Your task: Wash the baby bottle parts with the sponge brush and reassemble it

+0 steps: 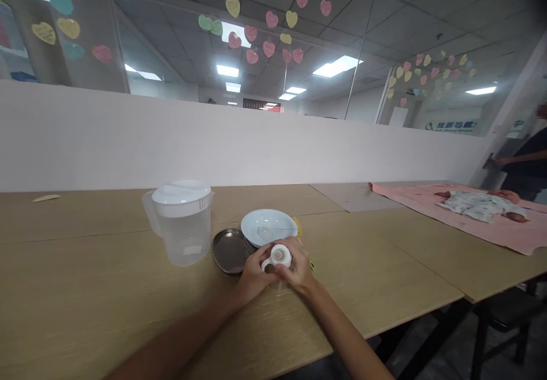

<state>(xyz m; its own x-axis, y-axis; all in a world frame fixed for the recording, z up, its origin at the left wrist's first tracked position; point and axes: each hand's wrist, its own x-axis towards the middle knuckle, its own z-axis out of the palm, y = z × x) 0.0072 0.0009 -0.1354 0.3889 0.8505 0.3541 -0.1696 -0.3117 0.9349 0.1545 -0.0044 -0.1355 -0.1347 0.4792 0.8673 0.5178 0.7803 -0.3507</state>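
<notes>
Between five and six o'clock from the white bowl [256,220], a white-topped container [281,253] is clasped by left hand [255,270] and right hand [301,267]; probably light and stiff, it is best gripped by the sides.

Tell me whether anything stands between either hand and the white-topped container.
Nothing visible does: the left hand and right hand both hold the white-topped container. The white bowl lies beyond and the dark metal tray to the left, neither between.

Ceiling lights [337,66] glow behind glass [166,44] dotted with paper hearts [272,19], above a white wall [256,146]
</notes>
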